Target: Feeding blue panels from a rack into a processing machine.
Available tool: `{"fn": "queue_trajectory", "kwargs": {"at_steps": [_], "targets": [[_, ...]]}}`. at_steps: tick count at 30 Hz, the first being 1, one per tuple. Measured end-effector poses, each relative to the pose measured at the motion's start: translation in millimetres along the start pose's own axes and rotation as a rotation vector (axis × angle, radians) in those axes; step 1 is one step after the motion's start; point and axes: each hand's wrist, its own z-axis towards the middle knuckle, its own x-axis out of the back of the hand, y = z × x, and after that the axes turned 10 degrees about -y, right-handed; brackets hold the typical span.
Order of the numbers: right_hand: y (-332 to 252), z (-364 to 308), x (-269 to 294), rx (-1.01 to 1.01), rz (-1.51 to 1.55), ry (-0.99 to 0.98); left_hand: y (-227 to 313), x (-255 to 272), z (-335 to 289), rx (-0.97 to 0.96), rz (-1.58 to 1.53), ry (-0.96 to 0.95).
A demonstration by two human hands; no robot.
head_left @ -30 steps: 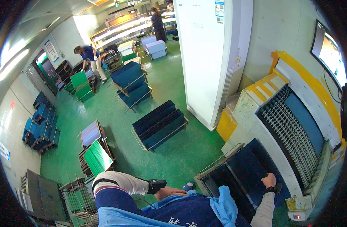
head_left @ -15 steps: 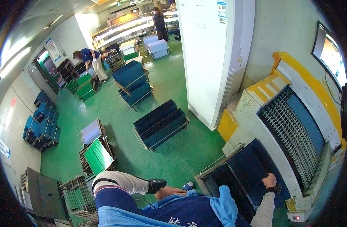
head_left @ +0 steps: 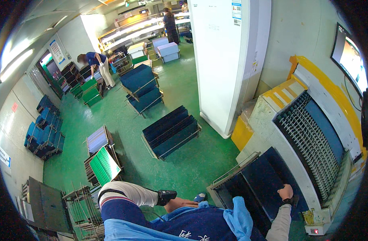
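Head view: right hand (head_left: 285, 192) curls against a dark-blue rectangular panel (head_left: 264, 176), grip hidden; left hand (head_left: 182, 203) extends open. At near right, a metal-framed rack (head_left: 224, 179) holds the panel beside a pale, metal-rollered machine (head_left: 310, 144); gentle, even edge pressure should suit.

Panels (head_left: 264, 176) sit in a rack (head_left: 223, 179) at near right, the right hand (head_left: 285, 192) at them — a roller conveyor (head_left: 308, 144) just right, a monitor (head_left: 349, 58) on the wall (head_left: 290, 40) beyond. Ahead stands an air conditioner (head_left: 220, 68); left of it, a second rack (head_left: 181, 143) on the floor (head_left: 168, 180).
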Motion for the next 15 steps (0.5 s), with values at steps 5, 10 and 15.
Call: {"fn": "queue_trajectory", "kwargs": {"at_steps": [5, 10, 15], "targets": [[10.1, 5.3, -10.8, 0.049, -0.021, 0.079, 5.1, 3.3, -2.5, -0.005, -0.074, 0.011], [7.5, 4.4, -10.2, 0.049, -0.03, 0.07, 2.4, -2.0, -2.4, -0.01, -0.073, 0.024], [0.9, -3.8, -5.0, 0.048, -0.021, 0.107, -0.6, -8.5, -1.5, 0.032, -0.083, 0.021]]}}
